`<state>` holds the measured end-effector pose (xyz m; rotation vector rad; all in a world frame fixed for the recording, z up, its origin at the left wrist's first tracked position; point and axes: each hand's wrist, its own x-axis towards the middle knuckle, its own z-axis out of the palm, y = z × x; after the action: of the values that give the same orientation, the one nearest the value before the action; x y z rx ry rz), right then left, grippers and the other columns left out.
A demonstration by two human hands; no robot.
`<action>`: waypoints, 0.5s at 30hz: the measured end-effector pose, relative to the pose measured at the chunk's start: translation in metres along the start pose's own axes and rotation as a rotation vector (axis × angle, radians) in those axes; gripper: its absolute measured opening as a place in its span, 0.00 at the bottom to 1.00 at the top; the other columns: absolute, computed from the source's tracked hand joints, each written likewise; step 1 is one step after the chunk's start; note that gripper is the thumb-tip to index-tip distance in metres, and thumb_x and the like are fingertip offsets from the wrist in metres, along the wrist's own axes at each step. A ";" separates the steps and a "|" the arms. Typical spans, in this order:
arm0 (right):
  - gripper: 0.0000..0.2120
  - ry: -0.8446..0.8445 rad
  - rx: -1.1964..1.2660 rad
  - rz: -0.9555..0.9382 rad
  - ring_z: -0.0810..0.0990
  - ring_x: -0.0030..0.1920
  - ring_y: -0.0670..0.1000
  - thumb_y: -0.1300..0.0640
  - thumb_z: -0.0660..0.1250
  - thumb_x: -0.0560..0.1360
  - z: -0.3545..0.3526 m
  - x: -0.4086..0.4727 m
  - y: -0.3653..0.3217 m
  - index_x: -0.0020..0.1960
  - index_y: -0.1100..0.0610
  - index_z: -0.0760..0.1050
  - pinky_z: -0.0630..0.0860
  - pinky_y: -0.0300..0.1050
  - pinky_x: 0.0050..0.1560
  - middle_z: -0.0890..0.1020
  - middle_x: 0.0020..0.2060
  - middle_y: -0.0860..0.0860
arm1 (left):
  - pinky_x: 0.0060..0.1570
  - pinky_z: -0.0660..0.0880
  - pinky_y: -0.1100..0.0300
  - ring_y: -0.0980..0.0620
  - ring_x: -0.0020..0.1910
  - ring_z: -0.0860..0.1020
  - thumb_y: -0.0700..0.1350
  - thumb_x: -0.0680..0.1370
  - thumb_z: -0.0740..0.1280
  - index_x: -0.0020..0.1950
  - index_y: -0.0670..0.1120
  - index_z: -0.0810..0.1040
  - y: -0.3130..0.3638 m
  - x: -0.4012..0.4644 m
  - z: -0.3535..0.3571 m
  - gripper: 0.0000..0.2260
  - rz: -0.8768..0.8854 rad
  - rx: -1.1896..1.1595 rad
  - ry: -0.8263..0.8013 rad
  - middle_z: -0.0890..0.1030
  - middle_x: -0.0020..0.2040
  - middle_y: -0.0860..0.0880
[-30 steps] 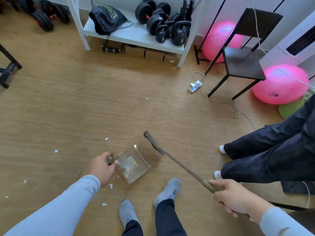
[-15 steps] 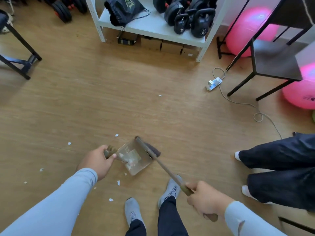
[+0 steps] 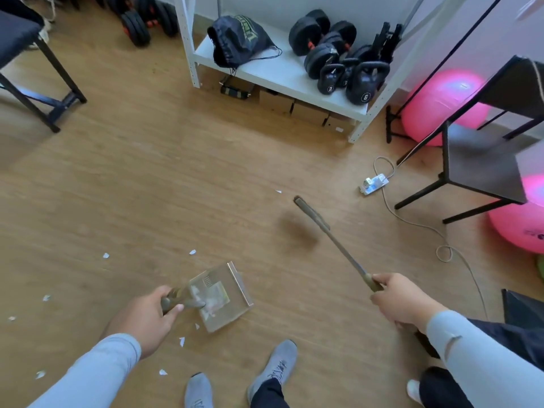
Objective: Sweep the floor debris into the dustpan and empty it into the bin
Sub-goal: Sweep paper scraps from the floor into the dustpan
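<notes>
Wood-plank floor [image 3: 153, 178] is showing white paper scraps [image 3: 105, 255] lying scattered at the left and near the person's grey shoes [image 3: 275, 366]. A white shelf [image 3: 282, 75] at the back is carrying a dark drawstring bag [image 3: 240, 39] with unreadable lettering, dumbbells and kettlebells [image 3: 365, 82] marked "2" and "6". The left hand [image 3: 147, 319] is gripping the handle of the dustpan [image 3: 220, 295], which is holding paper bits just above or on the floor; cannot tell which. The right hand [image 3: 400, 301] is gripping the broom [image 3: 332, 234] by its shaft, head blurred and well apart from the dustpan. A power strip [image 3: 373, 184], a black chair [image 3: 482, 166] and pink balls [image 3: 441, 104] are sitting at the right.
</notes>
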<state>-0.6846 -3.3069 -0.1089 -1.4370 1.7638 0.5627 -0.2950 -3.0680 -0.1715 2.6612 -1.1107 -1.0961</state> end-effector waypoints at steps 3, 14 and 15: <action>0.13 0.039 -0.064 0.041 0.80 0.29 0.58 0.59 0.62 0.78 0.018 0.039 -0.010 0.61 0.54 0.76 0.73 0.41 0.23 0.81 0.41 0.57 | 0.35 0.71 0.60 0.53 0.37 0.79 0.58 0.80 0.64 0.54 0.61 0.73 -0.001 -0.002 0.003 0.05 -0.018 -0.008 -0.007 0.77 0.34 0.59; 0.22 -0.304 -0.138 0.087 0.80 0.34 0.52 0.58 0.62 0.75 0.065 -0.034 0.019 0.67 0.46 0.75 0.80 0.43 0.36 0.82 0.43 0.51 | 0.42 0.74 0.57 0.50 0.42 0.78 0.56 0.80 0.64 0.64 0.56 0.74 -0.001 0.001 -0.003 0.13 -0.005 -0.020 -0.057 0.81 0.47 0.56; 0.24 -0.307 -0.097 0.098 0.78 0.31 0.52 0.59 0.63 0.74 0.056 -0.042 0.025 0.68 0.44 0.74 0.78 0.43 0.33 0.82 0.39 0.52 | 0.43 0.75 0.57 0.50 0.43 0.78 0.56 0.80 0.64 0.64 0.56 0.74 -0.002 0.000 -0.004 0.14 -0.005 -0.027 -0.070 0.81 0.47 0.55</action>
<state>-0.6898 -3.2331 -0.1126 -1.2561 1.5846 0.8821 -0.2917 -3.0675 -0.1692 2.6261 -1.0928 -1.2051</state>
